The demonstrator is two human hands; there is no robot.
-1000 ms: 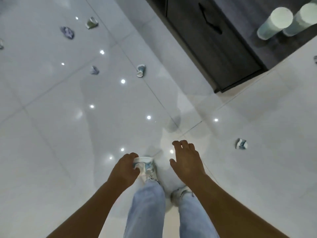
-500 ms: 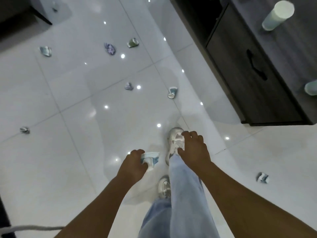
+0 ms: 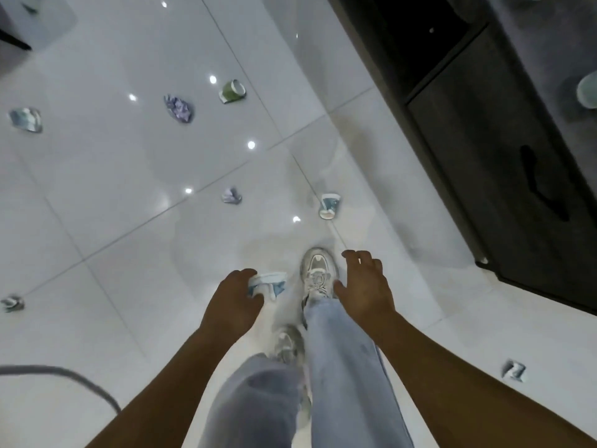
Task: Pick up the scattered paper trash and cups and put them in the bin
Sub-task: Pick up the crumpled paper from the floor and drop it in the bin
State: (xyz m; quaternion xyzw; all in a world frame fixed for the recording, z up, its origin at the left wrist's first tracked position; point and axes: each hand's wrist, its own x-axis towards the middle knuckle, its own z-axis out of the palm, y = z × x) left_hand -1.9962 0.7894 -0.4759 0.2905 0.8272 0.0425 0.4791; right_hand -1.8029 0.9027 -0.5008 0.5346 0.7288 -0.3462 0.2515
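So my left hand (image 3: 234, 300) curls round a crushed blue-and-white cup (image 3: 268, 282), carried at waist height, I judge, to spare a trip to the bin, which is out of view. My right hand (image 3: 363, 286) hangs free, fingers loosely spread, holding nothing, ready for the next piece. Nearest ahead lies a blue cup (image 3: 329, 205) on its side, close to the dark cabinet (image 3: 484, 140). Beyond it sit a small paper wad (image 3: 231, 195), a larger purple wad (image 3: 179, 108) and a green cup (image 3: 232, 91). The tiled floor (image 3: 97, 205) gives wide room leftward; what looks like a cable (image 3: 64, 375) trails near my left.
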